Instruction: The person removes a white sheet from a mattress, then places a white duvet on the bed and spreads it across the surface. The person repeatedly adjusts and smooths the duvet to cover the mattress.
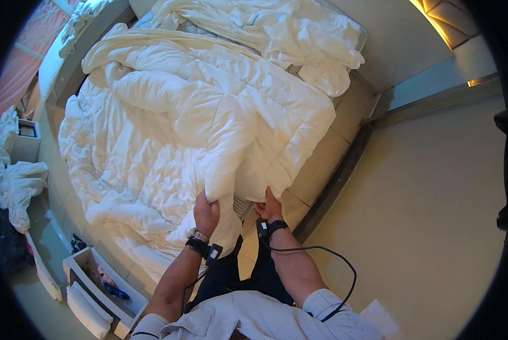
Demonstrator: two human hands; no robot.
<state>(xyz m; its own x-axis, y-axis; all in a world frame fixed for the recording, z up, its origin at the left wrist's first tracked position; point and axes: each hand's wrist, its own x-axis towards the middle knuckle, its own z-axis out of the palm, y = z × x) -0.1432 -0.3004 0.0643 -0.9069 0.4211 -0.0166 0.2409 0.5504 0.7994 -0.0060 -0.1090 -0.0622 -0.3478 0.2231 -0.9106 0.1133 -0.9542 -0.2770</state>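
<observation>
A thick white quilted comforter (173, 114) lies rumpled and partly folded over on a bed. At its near edge, my left hand (206, 216) grips a fold of it. My right hand (270, 205) pinches the edge a short way to the right. Between the two hands, a strip of striped mattress (242, 207) shows under the comforter. Both wrists wear black straps with small devices, one with a cable, and the left wrist also has a metal watch. Behind the comforter lies a crumpled white sheet (288, 29) on the striped mattress.
A wall (411, 191) with a dark baseboard (339, 182) runs along the right. At the lower left stands an open drawer (109, 293) with small items in it. White cloths (20, 182) hang over furniture at the left, beside a dark bag (7, 242). Tiled floor borders the bed.
</observation>
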